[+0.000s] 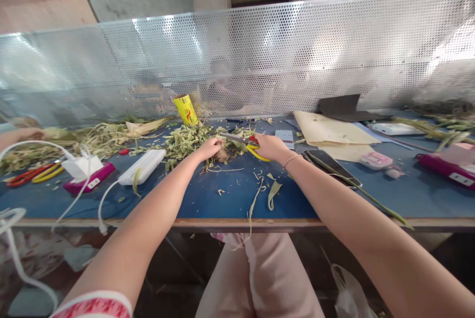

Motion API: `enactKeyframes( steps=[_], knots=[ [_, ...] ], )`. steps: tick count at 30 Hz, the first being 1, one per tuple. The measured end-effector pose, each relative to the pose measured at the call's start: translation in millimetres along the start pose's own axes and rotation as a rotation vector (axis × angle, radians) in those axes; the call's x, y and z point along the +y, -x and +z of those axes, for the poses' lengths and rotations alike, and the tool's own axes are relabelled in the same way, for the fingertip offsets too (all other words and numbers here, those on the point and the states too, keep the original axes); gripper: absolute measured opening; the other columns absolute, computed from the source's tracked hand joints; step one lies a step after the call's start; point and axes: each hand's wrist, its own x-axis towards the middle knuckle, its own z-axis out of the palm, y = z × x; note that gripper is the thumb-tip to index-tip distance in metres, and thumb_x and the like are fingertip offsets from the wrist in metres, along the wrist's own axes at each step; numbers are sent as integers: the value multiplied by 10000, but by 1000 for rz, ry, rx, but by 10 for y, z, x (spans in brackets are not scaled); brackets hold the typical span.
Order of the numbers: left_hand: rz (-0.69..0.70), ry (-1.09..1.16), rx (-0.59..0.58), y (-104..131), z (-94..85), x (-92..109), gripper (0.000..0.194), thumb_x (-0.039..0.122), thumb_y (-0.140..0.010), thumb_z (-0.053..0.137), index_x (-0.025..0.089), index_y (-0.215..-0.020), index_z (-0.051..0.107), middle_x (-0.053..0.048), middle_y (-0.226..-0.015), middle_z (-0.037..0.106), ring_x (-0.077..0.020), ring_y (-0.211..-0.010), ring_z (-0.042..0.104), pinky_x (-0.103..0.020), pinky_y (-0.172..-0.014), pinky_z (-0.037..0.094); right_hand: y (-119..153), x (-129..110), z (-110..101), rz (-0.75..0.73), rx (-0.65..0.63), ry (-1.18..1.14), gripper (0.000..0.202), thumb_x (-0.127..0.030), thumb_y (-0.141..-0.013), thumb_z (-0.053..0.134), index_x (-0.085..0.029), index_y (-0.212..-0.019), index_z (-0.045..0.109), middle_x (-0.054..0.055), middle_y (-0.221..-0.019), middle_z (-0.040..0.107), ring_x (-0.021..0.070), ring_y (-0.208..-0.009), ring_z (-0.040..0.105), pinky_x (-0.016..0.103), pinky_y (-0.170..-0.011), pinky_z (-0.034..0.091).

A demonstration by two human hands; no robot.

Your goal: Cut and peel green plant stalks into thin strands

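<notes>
My right hand point(271, 148) is closed around the red-and-yellow handles of a pair of scissors point(237, 137). The blades point left, over a heap of pale green cut leaves point(189, 137). At the right side of that heap, my left hand point(210, 149) has its fingers pinched together on plant stems, partly hidden by the hand. Just beside its fingertips is a brownish, fibrous clump point(222, 156). Loose leaf scraps point(274, 194) lie on the blue tabletop point(218, 204) nearer to me.
A yellow can-like tube point(185, 109) stands behind the heap, before a perforated metal screen point(267, 61). At left are a white power bank point(143, 166), a purple power strip point(91, 179) and another person's hand point(22, 135). A dark phone point(334, 168) and brown paper point(332, 129) lie right.
</notes>
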Motion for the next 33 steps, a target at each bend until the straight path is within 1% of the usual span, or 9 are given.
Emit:
enactKeyframes(
  steps=[7,11,15,18,20,22,25,29,33],
  knots=[
    [-8,36,-15,16,-3,27,345,132,-609,412,148,-898,600,-72,-951,653,-217,-916,582,-330,-842,435,-3,-71,87,-26,-95,4,385,-429,-843,375,-136,-1070,477,173,-997,639,286,-899,625,341,-695,460],
    [-20,52,-39,14,-2,21,348,124,-597,399,150,-873,610,-63,-902,673,-209,-883,604,-317,-803,459,7,-78,96,-31,-96,5,384,-432,-847,368,-141,-1071,481,169,-989,642,291,-904,625,347,-693,465],
    [-12,31,-68,1,-5,33,315,128,-605,395,159,-805,636,-50,-924,685,-198,-912,606,-293,-825,452,23,-86,71,-30,-97,14,412,-467,-844,365,-142,-1065,490,174,-984,643,299,-920,623,355,-705,467],
    [-3,-11,-79,17,-20,65,299,145,-636,402,169,-797,654,-45,-953,688,-199,-934,600,-284,-830,443,37,-106,47,-28,-101,23,401,-447,-843,369,-139,-1067,492,176,-969,645,302,-915,627,355,-699,469],
    [3,-47,-82,48,-32,101,284,194,-690,408,168,-816,662,-58,-961,688,-209,-925,603,-293,-821,440,42,-116,38,-24,-103,14,402,-445,-846,362,-137,-1068,492,179,-969,646,305,-918,626,356,-699,470],
    [10,-92,-78,88,-35,149,301,298,-748,417,164,-846,668,-83,-958,687,-236,-909,606,-326,-820,432,40,-118,40,-19,-102,-3,428,-470,-848,342,-135,-1067,492,184,-971,646,311,-920,626,365,-698,471],
    [35,-185,-39,140,-2,236,363,430,-736,489,175,-920,670,-108,-999,677,-288,-962,582,-388,-874,384,23,-106,62,-2,-87,-26,460,-502,-853,306,-137,-1064,489,185,-973,648,314,-910,628,375,-701,470],
    [102,-342,-3,160,95,320,304,341,-708,569,212,-964,671,-84,-920,698,-275,-956,591,-381,-896,355,0,-89,92,17,-82,-45,463,-508,-860,286,-143,-1064,484,185,-985,646,304,-907,630,370,-709,466],
    [134,-349,7,147,160,312,252,246,-703,560,199,-921,676,-80,-844,690,-263,-877,613,-361,-827,392,4,-98,93,18,-80,-46,486,-520,-858,284,-131,-1073,479,194,-973,646,313,-914,627,374,-709,464]
  ],
)
